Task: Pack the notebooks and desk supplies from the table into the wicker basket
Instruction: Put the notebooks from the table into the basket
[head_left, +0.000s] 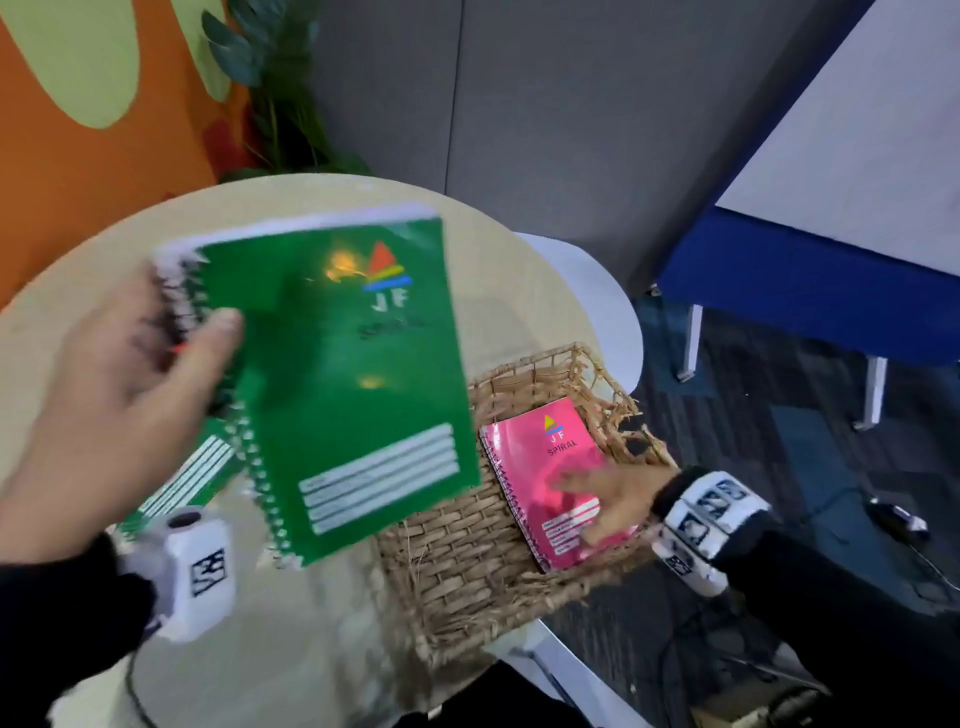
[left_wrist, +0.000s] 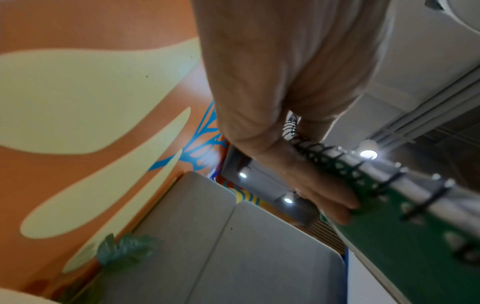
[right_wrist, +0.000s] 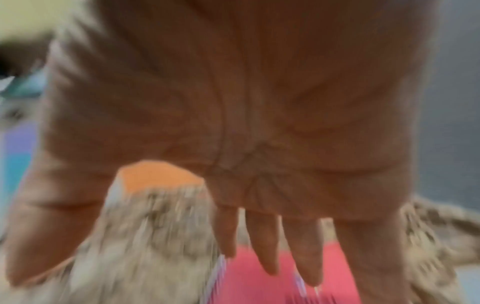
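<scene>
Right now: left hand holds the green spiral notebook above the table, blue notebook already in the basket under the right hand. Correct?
One error: the notebook in the wicker basket is pink, not blue, as the head view shows. The rest stands: the left hand holds the green spiral notebook, and the right hand is over the pink one.

The green notebook (head_left: 358, 374) has the letters "JF" printed in white under a small coloured logo; the word below them is too blurred to read. The pink notebook (head_left: 545, 457) carries "JF" and then "SPIRAL" under the same kind of logo
</scene>
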